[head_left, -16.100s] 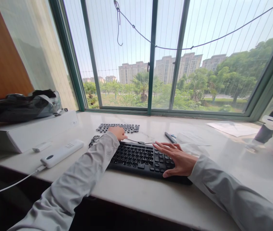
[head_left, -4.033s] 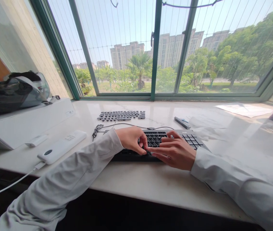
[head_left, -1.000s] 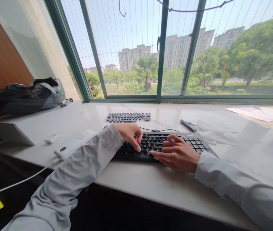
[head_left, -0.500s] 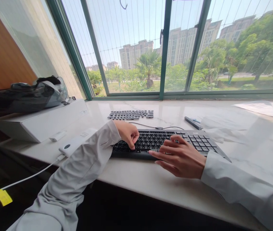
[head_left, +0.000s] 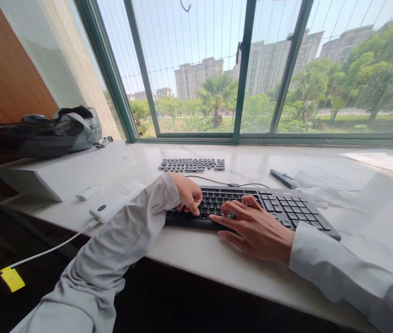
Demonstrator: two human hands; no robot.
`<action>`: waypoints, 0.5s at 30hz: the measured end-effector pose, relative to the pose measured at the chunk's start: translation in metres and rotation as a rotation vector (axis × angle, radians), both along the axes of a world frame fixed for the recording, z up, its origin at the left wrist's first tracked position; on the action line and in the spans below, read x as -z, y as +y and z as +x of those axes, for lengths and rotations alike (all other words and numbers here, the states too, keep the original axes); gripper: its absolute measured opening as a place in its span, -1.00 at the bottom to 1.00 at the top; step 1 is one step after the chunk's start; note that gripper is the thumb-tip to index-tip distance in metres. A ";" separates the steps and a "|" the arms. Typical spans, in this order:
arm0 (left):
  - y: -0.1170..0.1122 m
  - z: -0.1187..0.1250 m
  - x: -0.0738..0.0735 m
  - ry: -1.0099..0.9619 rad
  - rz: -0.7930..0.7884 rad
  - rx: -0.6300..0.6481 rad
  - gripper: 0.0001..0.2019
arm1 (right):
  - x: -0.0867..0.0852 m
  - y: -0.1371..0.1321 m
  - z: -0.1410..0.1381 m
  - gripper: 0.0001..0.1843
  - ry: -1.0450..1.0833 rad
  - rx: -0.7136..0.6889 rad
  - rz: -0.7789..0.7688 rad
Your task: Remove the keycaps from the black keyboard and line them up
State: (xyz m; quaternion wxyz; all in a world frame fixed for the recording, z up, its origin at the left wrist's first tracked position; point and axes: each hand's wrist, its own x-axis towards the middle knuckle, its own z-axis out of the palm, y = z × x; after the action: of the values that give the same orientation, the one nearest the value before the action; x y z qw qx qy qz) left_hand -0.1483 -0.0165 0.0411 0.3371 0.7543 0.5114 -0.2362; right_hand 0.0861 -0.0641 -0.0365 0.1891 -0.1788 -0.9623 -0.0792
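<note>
A black full-size keyboard (head_left: 193, 224) lies near the front edge of the white counter. Its main block shows bare key sockets, while the number pad at the right carries keycaps. My left hand (head_left: 187, 192) is bent down over the left part of the keyboard, fingers curled and thumb low near the front rows. Whatever its fingertips may hold is hidden. Across the middle and front edge rests my right hand (head_left: 252, 226), fingers spread, index fingertip at the front row close to my left thumb. Behind the keyboard, loose dark keycaps (head_left: 191, 164) are laid out in rows.
A thin black cable (head_left: 213, 180) runs behind the keyboard. A dark pen-like tool (head_left: 283, 179) and a clear plastic bag (head_left: 324, 180) lie at the right. At the left are a white power bank (head_left: 115, 203) with a cable and a white box (head_left: 61, 173) under a dark bag.
My right hand has slid a little left along the keyboard, its index finger nearer my left thumb. My left hand stays over the same area. The whole view has shifted slightly.
</note>
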 end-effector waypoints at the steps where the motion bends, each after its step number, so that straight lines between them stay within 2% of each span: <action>1: 0.000 0.000 0.000 -0.004 -0.004 -0.009 -0.71 | 0.000 0.000 -0.001 -0.61 -0.001 0.001 0.007; 9: -0.009 0.009 0.005 0.070 0.129 -0.075 -0.80 | -0.002 0.002 -0.006 -0.65 0.006 -0.018 0.039; 15: -0.014 0.016 0.006 0.140 0.183 -0.065 -0.82 | -0.006 0.002 -0.009 -0.66 -0.021 -0.036 0.076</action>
State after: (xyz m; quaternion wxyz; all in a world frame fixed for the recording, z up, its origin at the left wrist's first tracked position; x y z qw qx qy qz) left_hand -0.1318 -0.0306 0.0355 0.2378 0.7466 0.5774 -0.2295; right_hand 0.0773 -0.0619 -0.0305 0.1870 -0.1535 -0.9636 -0.1141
